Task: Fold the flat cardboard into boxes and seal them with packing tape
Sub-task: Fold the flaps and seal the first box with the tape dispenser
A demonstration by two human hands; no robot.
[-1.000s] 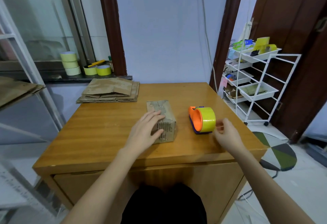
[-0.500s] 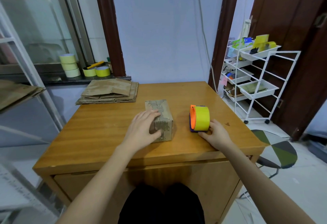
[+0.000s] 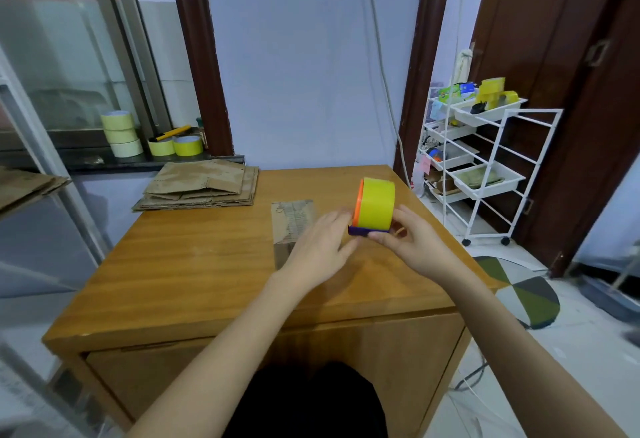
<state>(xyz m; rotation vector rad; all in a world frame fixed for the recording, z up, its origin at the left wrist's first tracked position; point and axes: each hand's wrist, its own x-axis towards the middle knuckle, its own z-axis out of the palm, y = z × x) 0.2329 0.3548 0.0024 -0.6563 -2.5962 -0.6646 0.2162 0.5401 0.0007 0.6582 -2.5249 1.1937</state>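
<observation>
a wooden table (image 3: 194, 264) fills the frame's centre. flat cardboard (image 3: 204, 188) is stacked at its upper left. a folded box (image 3: 292, 223) lies mid-frame. right hand (image 3: 412, 247) grips the tape dispenser (image 3: 375, 205) above the table; left hand (image 3: 318, 250), fingers relaxed, touches its base.

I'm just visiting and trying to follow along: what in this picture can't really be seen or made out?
Head view only:
- Folded cardboard box: its near end is hidden behind the left hand.
- Tape dispenser: the loose tape end and the cutter are covered by the fingers of the right hand.
- Left hand: motion-blurred, so contact with the dispenser is unclear.
- White cart: the tray contents are too small to name.
</observation>
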